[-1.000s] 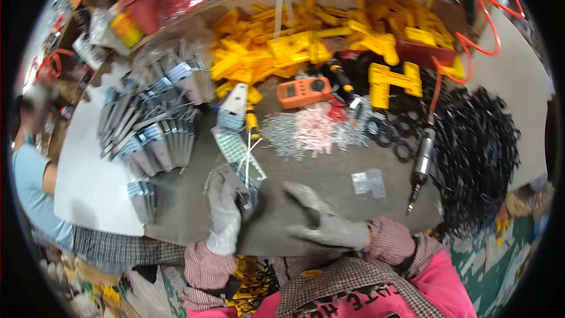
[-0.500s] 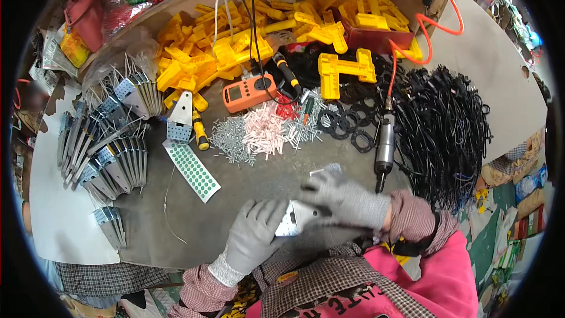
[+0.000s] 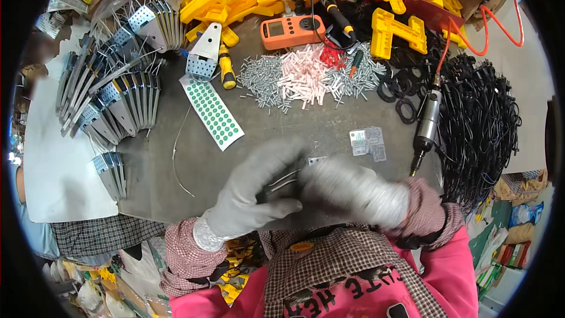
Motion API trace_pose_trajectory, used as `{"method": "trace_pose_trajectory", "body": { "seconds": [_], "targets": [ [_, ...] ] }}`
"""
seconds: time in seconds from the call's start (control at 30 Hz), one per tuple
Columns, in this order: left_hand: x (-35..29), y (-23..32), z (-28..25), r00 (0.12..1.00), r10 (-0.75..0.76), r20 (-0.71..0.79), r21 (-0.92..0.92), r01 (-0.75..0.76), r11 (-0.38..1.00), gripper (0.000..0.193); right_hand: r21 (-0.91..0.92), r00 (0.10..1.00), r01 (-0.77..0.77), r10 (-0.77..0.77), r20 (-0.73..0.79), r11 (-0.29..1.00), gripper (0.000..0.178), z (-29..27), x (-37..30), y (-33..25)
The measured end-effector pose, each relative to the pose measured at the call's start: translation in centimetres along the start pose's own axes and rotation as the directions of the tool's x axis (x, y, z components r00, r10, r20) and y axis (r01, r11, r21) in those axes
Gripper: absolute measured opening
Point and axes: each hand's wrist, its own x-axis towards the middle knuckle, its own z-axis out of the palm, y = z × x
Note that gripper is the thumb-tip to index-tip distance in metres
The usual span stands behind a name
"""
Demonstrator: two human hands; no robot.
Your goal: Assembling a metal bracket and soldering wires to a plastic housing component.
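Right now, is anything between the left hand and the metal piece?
Nothing visible stands between the left hand and the metal piece, though the blurred right hand hides much of that piece.

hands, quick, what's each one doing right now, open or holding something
Left hand: open, thumb apart from fingers, metal part in the gap.
Right hand: blurred, grip cannot be told.

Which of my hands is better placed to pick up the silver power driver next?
Probably your right hand: it is nearer the silver power driver, which lies on that side beside the black cables, while your left hand is farther.
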Motion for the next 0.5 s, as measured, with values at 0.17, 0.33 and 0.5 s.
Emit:
{"method": "trace_pose_trajectory", "body": {
  "seconds": [0.17,0.33,0.5],
  "targets": [
    [-4.5,-3.1,-0.7,0.966,-0.244,-0.088,0.513,0.253,0.82,0.075,-0.309,0.998,-0.058,0.046,-0.048,0.949,0.045,3.5,1.7,0.0],
    [-5.0,-3.2,0.3,0.988,-0.11,-0.105,0.356,0.141,0.924,0.082,-0.141,0.977,-0.209,0.2,-0.078,0.968,0.042,5.2,1.3,1.4],
    [-3.9,-1.9,0.4,0.974,-0.221,-0.059,0.058,0.224,0.973,0.084,-0.339,0.989,-0.139,0.15,0.004,0.93,0.039,5.2,1.2,1.4]
  ]
}}
